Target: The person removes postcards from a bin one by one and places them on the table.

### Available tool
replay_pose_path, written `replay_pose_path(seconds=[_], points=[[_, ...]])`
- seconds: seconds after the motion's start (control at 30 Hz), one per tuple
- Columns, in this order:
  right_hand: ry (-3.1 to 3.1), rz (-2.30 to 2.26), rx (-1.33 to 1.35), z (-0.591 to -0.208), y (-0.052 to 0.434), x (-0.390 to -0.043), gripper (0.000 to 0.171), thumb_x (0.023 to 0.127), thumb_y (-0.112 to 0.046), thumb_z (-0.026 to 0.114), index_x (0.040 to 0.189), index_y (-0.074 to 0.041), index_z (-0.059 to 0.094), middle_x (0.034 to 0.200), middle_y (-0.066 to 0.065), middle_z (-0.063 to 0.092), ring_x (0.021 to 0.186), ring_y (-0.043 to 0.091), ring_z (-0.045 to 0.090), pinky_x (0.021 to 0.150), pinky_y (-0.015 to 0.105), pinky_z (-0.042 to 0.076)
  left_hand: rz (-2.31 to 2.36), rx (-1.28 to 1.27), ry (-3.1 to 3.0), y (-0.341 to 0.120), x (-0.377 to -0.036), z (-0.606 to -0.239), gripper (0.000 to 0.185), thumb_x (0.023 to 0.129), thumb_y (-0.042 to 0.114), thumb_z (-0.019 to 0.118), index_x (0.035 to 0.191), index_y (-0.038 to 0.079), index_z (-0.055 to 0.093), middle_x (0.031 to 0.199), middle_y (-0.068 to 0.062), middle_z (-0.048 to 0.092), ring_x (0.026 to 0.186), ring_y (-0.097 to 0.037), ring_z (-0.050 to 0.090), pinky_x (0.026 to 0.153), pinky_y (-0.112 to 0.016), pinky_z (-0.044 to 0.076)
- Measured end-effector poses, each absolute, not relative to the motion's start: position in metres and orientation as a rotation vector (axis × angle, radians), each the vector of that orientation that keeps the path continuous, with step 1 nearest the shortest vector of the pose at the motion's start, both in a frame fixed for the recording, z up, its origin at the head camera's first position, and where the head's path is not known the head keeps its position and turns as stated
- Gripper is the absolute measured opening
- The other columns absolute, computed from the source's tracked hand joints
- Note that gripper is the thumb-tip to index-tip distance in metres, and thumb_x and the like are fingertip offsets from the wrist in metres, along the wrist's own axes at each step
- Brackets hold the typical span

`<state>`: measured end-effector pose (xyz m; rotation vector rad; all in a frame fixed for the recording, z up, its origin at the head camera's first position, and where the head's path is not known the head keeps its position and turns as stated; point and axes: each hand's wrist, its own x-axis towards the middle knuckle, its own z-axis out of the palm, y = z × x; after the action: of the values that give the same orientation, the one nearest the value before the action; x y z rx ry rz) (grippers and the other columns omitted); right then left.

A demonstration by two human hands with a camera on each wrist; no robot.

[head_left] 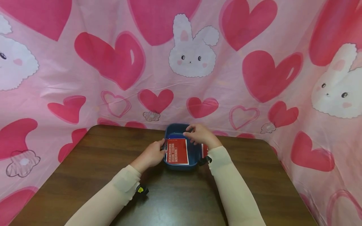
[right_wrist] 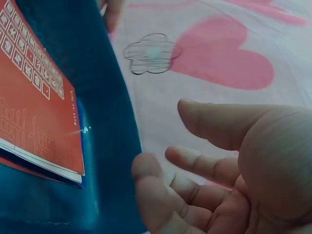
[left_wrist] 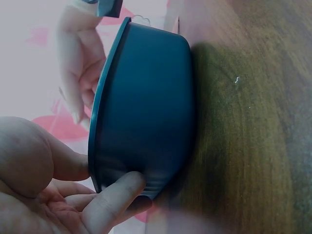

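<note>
Pinching blue plastic bin (head_left: pixel 178 167) at frame centre with left hand (head_left: pixel 152 153) — holding nothing in loosely parted right hand (head_left: pixel 201 135); brace firmly, avoid bending red booklet (head_left: pixel 181 152).

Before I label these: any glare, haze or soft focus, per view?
Head: pale sheen on the wooden tabletop near the bottom edge; backdrop print clear; small characters on the red booklet too tiny to read. Left wrist: backdrop hazy and washed out, blue bin wall dark, right hand behind it soft. Right wrist: backdrop pale, booklet characters larger but not fully crisp.
</note>
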<state>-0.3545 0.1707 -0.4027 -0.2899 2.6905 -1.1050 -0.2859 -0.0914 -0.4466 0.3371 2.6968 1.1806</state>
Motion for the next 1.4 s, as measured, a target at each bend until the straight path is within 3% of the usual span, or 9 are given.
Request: replay_pose_path(seconds=[0.2,0.3,0.43,0.53,0.8,1.4], points=[[2.687,-0.945,-0.212,-0.397,0.148,-0.364,0.052,0.106,-0.031,0.082,0.143,0.002,0.067,0.100,0.018,0.083,0.079,0.024,0.084,0.084,0.041,0.073,1.179,0.309,2.696,-0.093,-0.286,-0.449,0.068,0.114,0.017,0.066,0.173,-0.006,0.039,0.175,-0.030,0.048,0.165,-0.048,0.046,0.135,-0.068,0.038],[2.691,-0.849,-0.183,-0.397,0.139,-0.369,0.050,0.104,-0.030,0.084,0.137,0.003,0.067,0.096,0.017,0.081,0.077,0.024,0.083,0.077,0.037,0.073,1.176,0.299,2.690,-0.093,-0.286,-0.450,0.068,0.115,0.017,0.066,0.173,-0.004,0.039,0.176,-0.029,0.048,0.165,-0.049,0.046,0.134,-0.069,0.038],[2.741,-0.707,-0.208,-0.406,0.133,-0.374,0.039,0.100,-0.033,0.088,0.114,-0.001,0.070,0.086,0.014,0.076,0.069,0.025,0.080,0.062,0.031,0.067,1.177,0.294,2.678,-0.092,-0.286,-0.450,0.068,0.115,0.018,0.066,0.174,-0.003,0.039,0.177,-0.027,0.047,0.165,-0.048,0.046,0.134,-0.069,0.039],[2.779,-0.576,-0.220,-0.410,0.130,-0.374,0.041,0.098,-0.039,0.090,0.107,-0.004,0.071,0.082,0.012,0.076,0.067,0.025,0.078,0.057,0.029,0.062,1.182,0.302,2.677,-0.091,-0.285,-0.449,0.067,0.115,0.017,0.065,0.174,-0.004,0.039,0.177,-0.027,0.046,0.165,-0.048,0.045,0.134,-0.068,0.038],[2.739,-0.482,-0.123,-0.413,0.124,-0.372,0.056,0.092,-0.045,0.095,0.121,-0.003,0.073,0.091,0.013,0.080,0.066,0.024,0.073,0.059,0.031,0.060,1.194,0.314,2.669,-0.090,-0.283,-0.448,0.067,0.116,0.017,0.063,0.174,-0.004,0.037,0.178,-0.027,0.044,0.167,-0.046,0.044,0.136,-0.067,0.037],[2.759,-0.507,-0.136,-0.420,0.124,-0.381,0.028,0.095,-0.027,0.094,0.091,-0.005,0.076,0.075,0.009,0.076,0.064,0.021,0.073,0.060,0.031,0.060,1.165,0.303,2.712,-0.089,-0.285,-0.447,0.068,0.114,0.016,0.066,0.173,-0.005,0.038,0.176,-0.029,0.047,0.165,-0.047,0.047,0.136,-0.067,0.037]])
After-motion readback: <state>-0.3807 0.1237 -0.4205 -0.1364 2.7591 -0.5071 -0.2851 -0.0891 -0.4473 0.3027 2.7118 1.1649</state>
